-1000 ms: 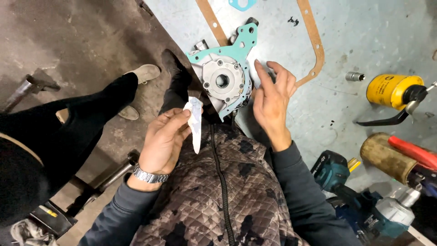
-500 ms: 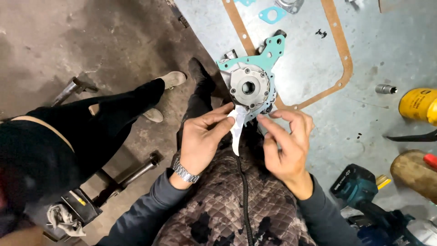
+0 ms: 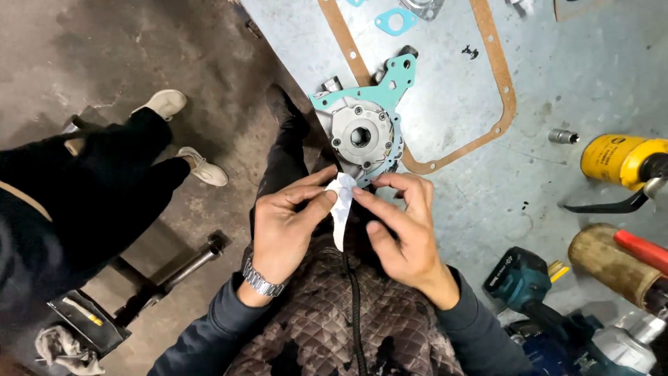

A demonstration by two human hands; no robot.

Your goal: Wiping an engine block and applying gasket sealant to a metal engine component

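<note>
While your left hand [image 3: 282,226] pinches the white scrap [image 3: 341,198] between thumb and forefinger, your right hand [image 3: 400,230] meets it from the other side, its thumb and forefinger closed on the same scrap, so the piece hangs down between both hands in front of your chest. Holding it at two points like this keeps a limp scrap taut and lets you work its upper edge, which sits just below the pump [image 3: 360,136]. That metal pump lies at the near edge of the bench [image 3: 591,76], with a teal gasket [image 3: 390,83] laid flat over its face, so its round hub faces up at you. A brown gasket [image 3: 497,83] loops around it, flat on the bench. Well to the right lie a yellow can [image 3: 616,159], a socket [image 3: 562,136] and a teal drill [image 3: 525,275], all clear of your hands. On the left, another person's dark legs [image 3: 104,181] stand on the concrete floor [image 3: 139,42], apart from you.
</note>
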